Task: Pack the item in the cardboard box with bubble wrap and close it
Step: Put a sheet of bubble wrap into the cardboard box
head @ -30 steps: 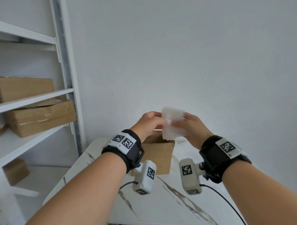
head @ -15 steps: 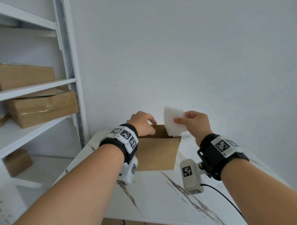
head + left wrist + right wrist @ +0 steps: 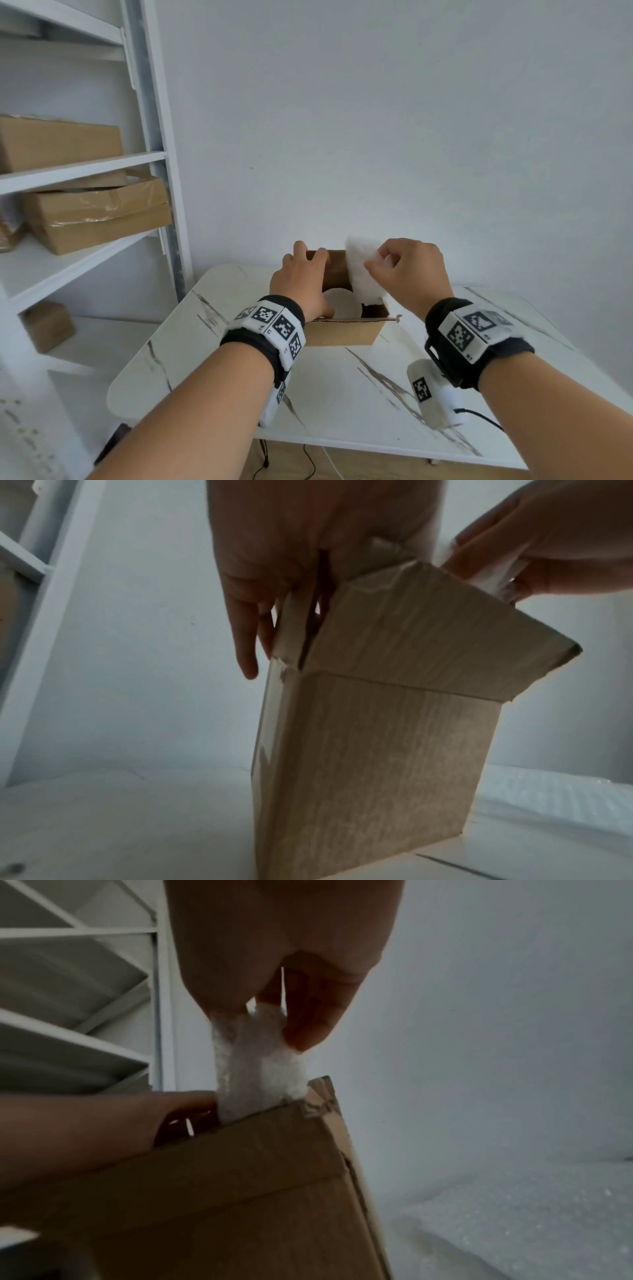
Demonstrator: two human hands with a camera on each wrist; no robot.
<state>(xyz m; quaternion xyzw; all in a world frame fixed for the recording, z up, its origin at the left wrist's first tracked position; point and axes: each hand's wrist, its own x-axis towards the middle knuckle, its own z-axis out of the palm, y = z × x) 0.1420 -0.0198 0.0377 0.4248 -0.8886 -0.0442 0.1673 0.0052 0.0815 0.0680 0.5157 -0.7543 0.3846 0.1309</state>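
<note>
An open cardboard box [image 3: 344, 330] stands on the marble table [image 3: 335, 394]. Inside it lies a round white item [image 3: 344, 306]. My left hand [image 3: 306, 265] grips the box's left wall, fingers outside and thumb inside; the left wrist view shows the fingers [image 3: 246, 637] straddling the left flap of the box [image 3: 377, 750]. My right hand [image 3: 376, 262] pinches a folded white bubble wrap piece [image 3: 363, 277] by its top. The bubble wrap piece's [image 3: 253, 1069] lower end dips into the box [image 3: 240, 1191] at its right side.
A loose sheet of bubble wrap [image 3: 520, 1218] lies on the table right of the box. White shelving [image 3: 85, 164] on the left holds several cardboard boxes [image 3: 99, 212]. A bare wall is close behind the table. Cables hang under the table's front edge.
My left hand let go of the bubble wrap piece and took hold of the box's left side. My right hand has lowered the piece into the box. The head view tilted downward.
</note>
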